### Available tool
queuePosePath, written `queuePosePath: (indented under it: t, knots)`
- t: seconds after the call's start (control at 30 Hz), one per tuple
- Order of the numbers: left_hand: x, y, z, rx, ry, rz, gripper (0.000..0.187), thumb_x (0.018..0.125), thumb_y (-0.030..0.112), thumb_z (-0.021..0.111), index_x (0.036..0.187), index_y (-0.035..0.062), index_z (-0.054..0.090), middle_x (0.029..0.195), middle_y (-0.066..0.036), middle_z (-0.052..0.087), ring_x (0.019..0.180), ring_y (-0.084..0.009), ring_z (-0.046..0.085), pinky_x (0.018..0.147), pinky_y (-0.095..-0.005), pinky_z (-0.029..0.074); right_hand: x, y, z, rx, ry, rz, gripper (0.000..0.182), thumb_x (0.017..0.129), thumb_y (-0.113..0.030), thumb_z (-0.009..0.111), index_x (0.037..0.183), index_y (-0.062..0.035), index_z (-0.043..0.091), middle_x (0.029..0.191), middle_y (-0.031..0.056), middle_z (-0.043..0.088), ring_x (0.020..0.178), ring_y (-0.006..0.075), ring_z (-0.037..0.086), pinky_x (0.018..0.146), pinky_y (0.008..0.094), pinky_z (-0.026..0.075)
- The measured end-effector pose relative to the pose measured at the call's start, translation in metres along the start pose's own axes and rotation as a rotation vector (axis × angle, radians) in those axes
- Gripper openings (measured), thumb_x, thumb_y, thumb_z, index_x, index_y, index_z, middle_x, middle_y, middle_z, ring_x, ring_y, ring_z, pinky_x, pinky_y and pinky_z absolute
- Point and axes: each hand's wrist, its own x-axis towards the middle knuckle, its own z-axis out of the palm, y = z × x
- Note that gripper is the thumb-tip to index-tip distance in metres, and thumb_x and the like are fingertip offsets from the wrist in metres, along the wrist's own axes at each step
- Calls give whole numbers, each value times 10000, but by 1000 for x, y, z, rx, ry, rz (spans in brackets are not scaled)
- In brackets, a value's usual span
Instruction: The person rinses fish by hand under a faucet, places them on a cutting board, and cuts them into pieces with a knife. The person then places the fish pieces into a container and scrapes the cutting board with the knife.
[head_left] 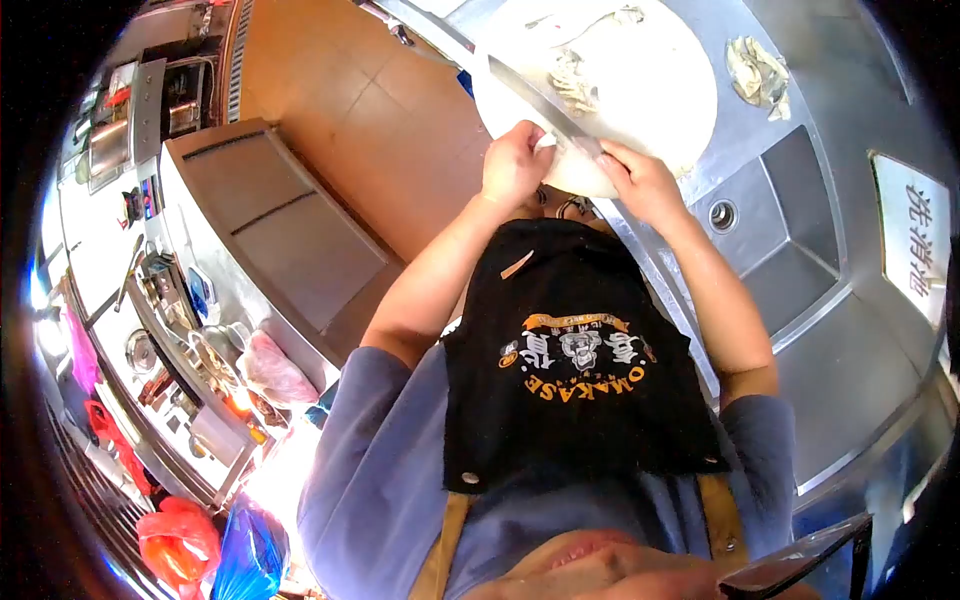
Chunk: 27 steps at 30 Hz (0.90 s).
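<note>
A knife [538, 98] with a long, broad blade slants over a round white cutting board [690, 90], its tip toward the upper left. My right hand [643, 183] is closed around the handle end of the knife. My left hand [515, 163] is closed beside the blade, pinching a small white piece [546, 141] whose kind I cannot make out. Pale, crumpled shreds [572, 82] lie on the board beyond the blade. More pale scraps [757, 78] rest on the metal counter to the right of the board.
A steel sink [790, 215] with a drain is right of my right forearm. A white sign [912, 235] hangs on the right wall. To the left stand a steel cabinet [290, 210] and a counter with bags and utensils. Tiled floor [350, 90] shows between.
</note>
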Motion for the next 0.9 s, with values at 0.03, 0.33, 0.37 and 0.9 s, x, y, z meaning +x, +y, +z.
queuePosePath:
  t: [0.03,0.33,0.37,0.9]
  knots:
    - [6,6,-4,-3,0,3,261,739,204,755,892,46,613,736,-133,635,747,-324,638,681,-429,513,-5,0,-1,48,-21,49,364,959,-322,579,1224,-81,646,1021,167,707,894,290,697,782,335,525]
    - [39,-19,-4,154,311,567,230,711,78,749,912,64,638,954,-98,627,901,-321,597,792,-410,503,-13,-9,-10,-60,104,37,333,965,-327,552,1224,-143,651,1058,156,694,967,326,672,813,383,529]
    - [37,-23,-2,150,306,566,230,711,78,749,912,64,638,954,-98,627,901,-321,597,792,-410,503,-17,-15,-10,-62,104,43,333,965,-327,552,1224,-143,651,1058,156,694,967,326,672,813,383,529]
    - [38,-26,-11,19,112,630,117,713,59,701,819,71,655,942,-62,624,873,-278,593,789,-374,493,31,-38,13,-151,118,19,345,964,-367,531,1223,-172,648,977,157,701,871,346,675,752,425,532]
